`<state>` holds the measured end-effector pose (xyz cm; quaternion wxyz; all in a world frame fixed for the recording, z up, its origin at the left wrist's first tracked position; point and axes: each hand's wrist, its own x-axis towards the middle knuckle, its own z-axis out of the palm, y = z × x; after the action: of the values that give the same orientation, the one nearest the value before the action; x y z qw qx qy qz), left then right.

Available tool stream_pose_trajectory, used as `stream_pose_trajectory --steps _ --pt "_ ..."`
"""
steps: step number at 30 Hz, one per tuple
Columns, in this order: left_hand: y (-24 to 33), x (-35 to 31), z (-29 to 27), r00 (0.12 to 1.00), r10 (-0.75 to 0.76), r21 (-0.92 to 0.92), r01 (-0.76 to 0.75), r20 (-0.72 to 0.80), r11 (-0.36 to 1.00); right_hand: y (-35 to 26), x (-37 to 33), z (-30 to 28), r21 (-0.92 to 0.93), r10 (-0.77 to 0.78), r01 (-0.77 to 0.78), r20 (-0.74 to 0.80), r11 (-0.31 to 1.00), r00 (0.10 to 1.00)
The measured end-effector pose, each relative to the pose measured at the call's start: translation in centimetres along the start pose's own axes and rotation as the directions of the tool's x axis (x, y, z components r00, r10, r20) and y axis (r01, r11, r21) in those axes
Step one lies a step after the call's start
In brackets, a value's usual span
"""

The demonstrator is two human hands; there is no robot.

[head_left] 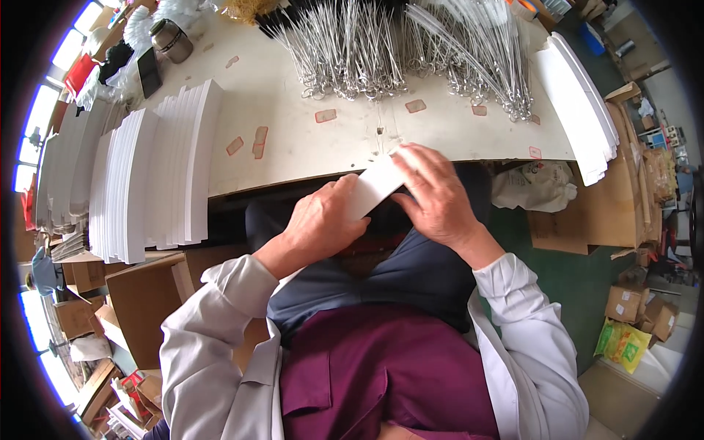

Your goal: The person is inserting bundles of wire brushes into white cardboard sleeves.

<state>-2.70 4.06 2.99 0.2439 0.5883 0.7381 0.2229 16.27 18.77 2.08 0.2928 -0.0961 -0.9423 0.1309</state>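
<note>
My left hand [323, 220] and my right hand [436, 194] both grip one long, narrow white cardboard piece [375, 185], held over my lap just below the front edge of the table [293, 158]. The left hand wraps its lower end, the right hand covers its upper end with fingers curled over it. Most of the piece is hidden under my hands. On the far side of the table lie several long thin metal instruments with ring handles [352, 55], fanned out in piles.
Stacks of flat white cardboard pieces [154, 176] stand at the left of the table, another stack [579, 110] at the right. A metal flask [171, 40] and a dark phone [149, 71] sit far left. Brown cartons [147, 293] crowd the floor on both sides.
</note>
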Motion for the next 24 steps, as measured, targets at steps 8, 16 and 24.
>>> stream_pose_trajectory --steps 8,16,24 --pt "-0.3 -2.9 0.8 0.996 0.027 -0.020 -0.029 -0.090 0.999 -2.1 -3.1 2.6 0.283 0.268 -0.207 -0.200 0.936 0.942" --pt "-0.7 -4.2 1.7 0.992 -0.116 -0.102 0.110 -0.047 0.989 -4.4 -3.9 4.6 0.719 0.555 -0.504 0.198 0.478 0.808" --pt "-0.9 -4.1 2.8 0.986 -0.153 -0.250 0.132 -0.065 0.959 -5.9 -2.9 4.9 0.712 0.514 -0.507 0.237 0.486 0.825"
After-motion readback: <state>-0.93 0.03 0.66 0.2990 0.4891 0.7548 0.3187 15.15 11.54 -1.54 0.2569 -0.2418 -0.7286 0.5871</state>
